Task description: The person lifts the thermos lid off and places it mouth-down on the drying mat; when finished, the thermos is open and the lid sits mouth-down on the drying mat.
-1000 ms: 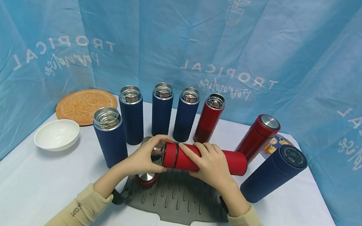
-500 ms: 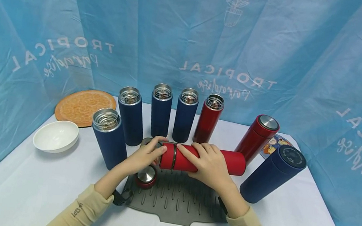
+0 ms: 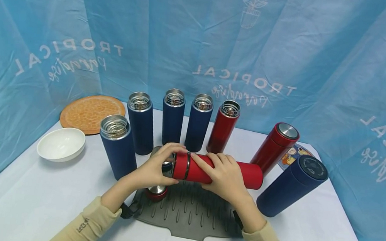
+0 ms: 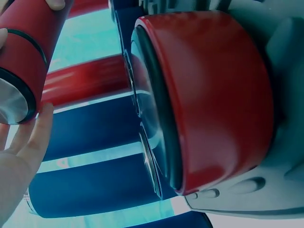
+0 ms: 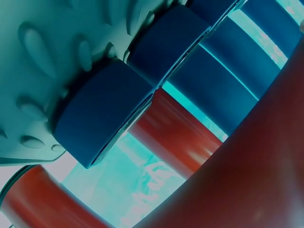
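A red thermos (image 3: 233, 173) lies sideways in the air above a dark grey ribbed mat (image 3: 188, 217). My right hand (image 3: 224, 176) grips its body. My left hand (image 3: 153, 167) holds the red lid (image 3: 180, 166) at the left end, thumb on the near edge and fingers on the far edge. A dark ring shows between lid and body. The lid's steel disc (image 4: 12, 102) appears in the left wrist view. Beneath my left hand, another red lid (image 3: 156, 193) sits on the mat, also large in the left wrist view. Blue lids (image 5: 104, 111) show on the mat in the right wrist view.
Several lidless blue thermoses (image 3: 195, 128) and one lidless red thermos (image 3: 222, 129) stand behind the mat. To the right are a capped red thermos (image 3: 274, 147) and a capped blue thermos (image 3: 287, 188). A white bowl (image 3: 61, 144) and an orange round mat (image 3: 90, 114) lie left.
My left fingers shift on the lid: they bunch toward its left end half a second ago, then spread around its edges again now. My right hand and the thermos stay nearly in place.
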Tool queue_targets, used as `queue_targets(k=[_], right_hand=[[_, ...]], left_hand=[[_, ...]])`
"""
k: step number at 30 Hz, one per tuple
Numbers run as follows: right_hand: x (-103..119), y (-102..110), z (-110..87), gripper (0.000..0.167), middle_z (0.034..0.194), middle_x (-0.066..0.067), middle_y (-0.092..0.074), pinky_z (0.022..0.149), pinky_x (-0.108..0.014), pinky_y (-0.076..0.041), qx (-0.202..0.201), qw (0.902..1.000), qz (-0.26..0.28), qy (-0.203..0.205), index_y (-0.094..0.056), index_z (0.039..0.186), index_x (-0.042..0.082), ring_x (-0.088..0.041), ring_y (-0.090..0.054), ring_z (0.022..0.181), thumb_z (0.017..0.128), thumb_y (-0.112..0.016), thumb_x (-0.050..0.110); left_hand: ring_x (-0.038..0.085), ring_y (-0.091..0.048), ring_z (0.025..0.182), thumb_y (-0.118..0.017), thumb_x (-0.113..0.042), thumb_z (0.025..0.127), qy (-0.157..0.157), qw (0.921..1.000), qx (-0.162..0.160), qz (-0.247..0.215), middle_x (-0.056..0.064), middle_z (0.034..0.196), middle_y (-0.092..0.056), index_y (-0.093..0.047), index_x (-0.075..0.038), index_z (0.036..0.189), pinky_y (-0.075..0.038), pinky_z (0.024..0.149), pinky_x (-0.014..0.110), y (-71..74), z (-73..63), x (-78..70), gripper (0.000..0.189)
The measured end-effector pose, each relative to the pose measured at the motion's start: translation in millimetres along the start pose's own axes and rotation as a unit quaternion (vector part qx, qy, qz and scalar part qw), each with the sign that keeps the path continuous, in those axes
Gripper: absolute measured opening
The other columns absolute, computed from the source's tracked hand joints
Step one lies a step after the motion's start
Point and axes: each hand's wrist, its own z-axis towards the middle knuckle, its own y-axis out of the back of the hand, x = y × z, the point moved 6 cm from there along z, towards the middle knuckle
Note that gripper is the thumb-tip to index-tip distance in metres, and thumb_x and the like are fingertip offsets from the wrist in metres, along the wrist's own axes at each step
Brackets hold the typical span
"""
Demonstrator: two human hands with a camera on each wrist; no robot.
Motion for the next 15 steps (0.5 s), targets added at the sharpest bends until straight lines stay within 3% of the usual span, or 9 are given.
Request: queue_targets(k=[8,10,15], right_hand=[[-1.1,0.0,-0.6,0.096,0.106,-0.010,-0.062,0.079,-0.042,-0.050,0.000,1.0000,0.001,-0.001,-0.047,0.134,0.025,-0.028,-0.060,0.091,0.049,-0.088,0.043],[-0.9,0.4,-0.6,0.096,0.107,-0.009,-0.062,0.079,-0.041,-0.050,0.000,1.0000,0.000,0.000,-0.047,0.134,0.025,-0.028,-0.060,0.091,0.050,-0.088,0.043],[1.1,1.9,-0.1,0.093,0.108,-0.009,-0.062,0.079,-0.041,-0.050,-0.003,1.0000,0.004,0.005,-0.047,0.134,0.026,-0.027,-0.060,0.092,0.052,-0.087,0.044]], left_hand=[[0.023,-0.048,0.112,-0.075,-0.012,0.075,0.059,0.9982,0.007,-0.009,0.007,0.131,-0.043,-0.030,-0.018,0.139,-0.046,0.090,0.041,0.2,-0.5,3.8,0.079],[0.023,-0.052,0.103,-0.072,-0.018,0.078,0.077,0.9970,0.006,-0.010,0.009,0.128,-0.046,-0.027,-0.018,0.140,-0.048,0.085,0.040,0.5,-0.6,5.3,0.076],[0.019,-0.056,0.079,-0.053,-0.037,0.092,0.119,0.9928,0.008,0.016,0.008,0.103,-0.059,-0.027,-0.016,0.140,-0.048,0.071,0.032,-0.3,0.7,10.8,0.058]])
